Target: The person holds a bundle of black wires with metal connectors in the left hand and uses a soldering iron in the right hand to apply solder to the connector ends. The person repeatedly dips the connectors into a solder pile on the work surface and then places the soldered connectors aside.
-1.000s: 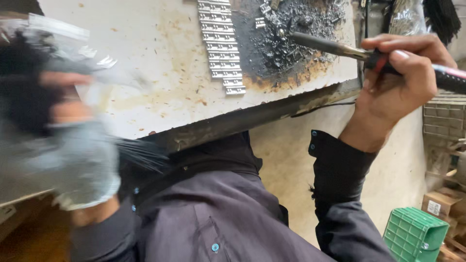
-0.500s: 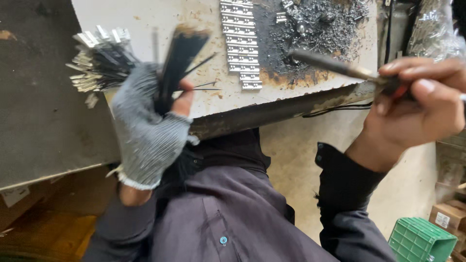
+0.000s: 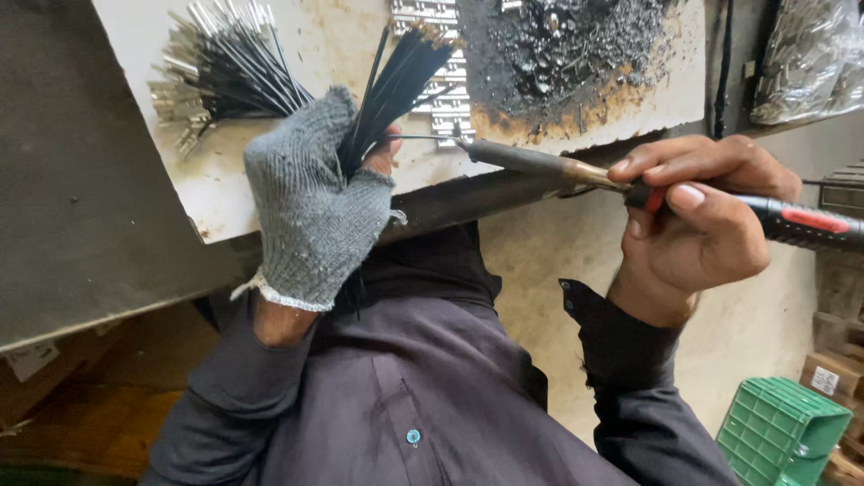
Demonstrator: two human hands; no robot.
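My left hand (image 3: 310, 202), in a grey knit glove, grips a bundle of thin black wires (image 3: 396, 76) that fan out over the white worktop (image 3: 342, 40). One wire sticks out sideways from my thumb toward a soldering iron (image 3: 558, 168). My right hand (image 3: 697, 220) holds the iron by its black and red handle, its metal tip almost touching that wire's end at the worktop's front edge. A pile of similar black wires with metal ends (image 3: 216, 72) lies on the worktop behind my left hand.
A burnt, blackened patch with solder debris (image 3: 567, 54) covers the worktop at the right. Rows of small metal parts (image 3: 441, 63) lie beside it. A green plastic crate (image 3: 778, 432) stands on the floor at the lower right, with cardboard boxes (image 3: 832, 378) beyond.
My left hand has moved right and lower with the wire bundle, bringing one wire to the iron. My right hand has drawn the iron's tip left to meet it.
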